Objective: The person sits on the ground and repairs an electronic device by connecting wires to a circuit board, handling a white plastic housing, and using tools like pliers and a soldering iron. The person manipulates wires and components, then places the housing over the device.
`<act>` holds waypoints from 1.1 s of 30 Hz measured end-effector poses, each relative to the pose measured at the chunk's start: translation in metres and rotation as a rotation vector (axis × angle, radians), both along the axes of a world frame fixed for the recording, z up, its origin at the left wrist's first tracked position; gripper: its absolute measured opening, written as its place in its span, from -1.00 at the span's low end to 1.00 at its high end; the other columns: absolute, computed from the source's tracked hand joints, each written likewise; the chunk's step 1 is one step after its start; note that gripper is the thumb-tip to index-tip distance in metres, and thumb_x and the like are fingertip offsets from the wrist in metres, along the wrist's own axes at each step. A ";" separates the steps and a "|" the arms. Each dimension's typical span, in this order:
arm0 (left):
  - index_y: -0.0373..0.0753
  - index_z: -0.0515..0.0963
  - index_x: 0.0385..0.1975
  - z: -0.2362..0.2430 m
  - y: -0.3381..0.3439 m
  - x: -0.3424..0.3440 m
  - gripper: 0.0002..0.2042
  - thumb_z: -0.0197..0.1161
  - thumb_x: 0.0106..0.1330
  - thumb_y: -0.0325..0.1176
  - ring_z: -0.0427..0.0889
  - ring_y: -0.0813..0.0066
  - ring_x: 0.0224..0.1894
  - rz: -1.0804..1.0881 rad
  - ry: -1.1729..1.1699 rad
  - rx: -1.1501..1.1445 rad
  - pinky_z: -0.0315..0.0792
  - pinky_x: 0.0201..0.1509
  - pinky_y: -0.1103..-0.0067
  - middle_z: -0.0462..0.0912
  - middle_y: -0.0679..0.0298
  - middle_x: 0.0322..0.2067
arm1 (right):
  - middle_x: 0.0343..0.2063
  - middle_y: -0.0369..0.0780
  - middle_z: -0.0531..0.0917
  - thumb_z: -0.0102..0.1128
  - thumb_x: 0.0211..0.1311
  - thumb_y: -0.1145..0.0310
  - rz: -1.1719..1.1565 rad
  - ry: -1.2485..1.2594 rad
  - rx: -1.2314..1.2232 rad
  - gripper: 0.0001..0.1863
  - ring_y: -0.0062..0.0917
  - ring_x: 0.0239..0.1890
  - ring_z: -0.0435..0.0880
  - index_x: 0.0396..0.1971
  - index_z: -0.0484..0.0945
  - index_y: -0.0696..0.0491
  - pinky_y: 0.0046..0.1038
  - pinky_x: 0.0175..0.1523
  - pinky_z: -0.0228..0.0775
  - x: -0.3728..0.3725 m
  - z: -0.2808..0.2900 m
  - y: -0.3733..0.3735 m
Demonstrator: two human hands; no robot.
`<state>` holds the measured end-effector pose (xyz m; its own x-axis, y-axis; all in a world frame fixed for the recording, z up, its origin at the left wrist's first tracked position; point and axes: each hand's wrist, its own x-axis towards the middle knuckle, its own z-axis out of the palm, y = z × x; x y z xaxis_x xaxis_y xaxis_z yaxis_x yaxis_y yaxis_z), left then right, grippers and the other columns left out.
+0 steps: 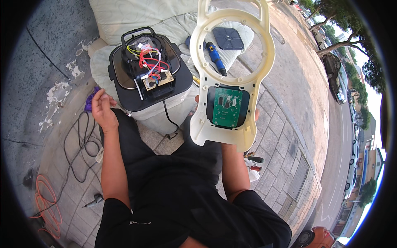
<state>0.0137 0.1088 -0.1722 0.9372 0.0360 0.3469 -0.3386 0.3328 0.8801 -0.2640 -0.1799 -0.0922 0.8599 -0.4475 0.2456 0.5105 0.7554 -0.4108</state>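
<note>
My left hand (103,109) is raised at the appliance's left, empty, with loosely bent, parted fingers, in front of a purple item (90,98). My right hand (257,115), mostly hidden behind it, grips a cream plastic panel (260,62) with a large round opening at the top and a green circuit board (222,115) in its lower part. A black appliance (120,94), its top housing opened to show coloured wires and a tan board (157,82), stands to the panel's left. A blue and black power tool (216,58) shows through the round opening.
Pale cushions (124,16) and a dark square plate (227,38) lie beyond. Black cable (82,140) and orange hose (41,194) coil at left. Hand tools (254,159) lie right on the pavement (281,173); parked cars (335,78) line the road.
</note>
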 end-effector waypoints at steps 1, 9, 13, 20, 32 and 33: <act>-0.40 0.54 0.09 0.000 0.000 0.000 -0.76 0.16 0.52 -0.46 0.56 0.59 -0.41 -0.003 -0.001 -0.003 0.45 -0.31 0.63 0.61 0.27 -0.38 | 0.31 -0.05 0.56 0.18 0.31 -0.29 0.015 0.000 -0.005 -0.10 -0.16 0.28 0.60 0.44 0.36 0.08 -0.06 0.37 0.49 0.000 0.001 0.001; -0.38 0.54 0.10 -0.003 0.000 0.002 -0.75 0.17 0.52 -0.44 0.56 0.59 -0.41 -0.007 -0.007 0.009 0.44 -0.31 0.64 0.61 0.28 -0.39 | 0.29 -0.05 0.57 0.18 0.31 -0.27 0.035 0.002 -0.004 -0.11 -0.16 0.27 0.61 0.43 0.37 0.08 -0.07 0.36 0.50 0.002 0.002 0.002; -0.39 0.53 0.09 -0.003 0.001 0.001 -0.75 0.17 0.53 -0.43 0.56 0.60 -0.41 -0.009 0.002 0.016 0.44 -0.31 0.64 0.61 0.28 -0.39 | 0.29 -0.05 0.58 0.19 0.31 -0.26 -0.001 0.023 0.019 -0.12 -0.16 0.26 0.62 0.43 0.38 0.08 -0.07 0.35 0.51 0.000 0.002 0.001; -0.39 0.53 0.09 -0.002 0.001 0.001 -0.76 0.17 0.53 -0.42 0.56 0.59 -0.40 -0.014 0.009 0.006 0.46 -0.30 0.63 0.61 0.29 -0.38 | 0.28 -0.05 0.59 0.19 0.31 -0.25 0.005 0.054 0.045 -0.13 -0.17 0.25 0.63 0.42 0.39 0.08 -0.07 0.35 0.52 0.010 0.011 0.004; -0.36 0.55 0.09 -0.002 0.000 0.001 -0.74 0.19 0.54 -0.36 0.59 0.62 -0.43 -0.001 -0.012 0.001 0.41 -0.34 0.66 0.66 0.31 -0.35 | 0.26 -0.06 0.61 0.20 0.31 -0.23 0.065 0.042 0.016 -0.15 -0.17 0.23 0.64 0.40 0.41 0.08 -0.08 0.34 0.53 0.015 0.014 0.011; -0.36 0.55 0.09 -0.002 0.000 0.002 -0.74 0.19 0.54 -0.36 0.59 0.62 -0.43 -0.005 -0.006 -0.001 0.41 -0.34 0.67 0.66 0.31 -0.35 | 0.26 -0.06 0.61 0.21 0.31 -0.23 0.064 0.041 0.017 -0.16 -0.17 0.23 0.64 0.40 0.41 0.08 -0.08 0.34 0.53 0.015 0.014 0.011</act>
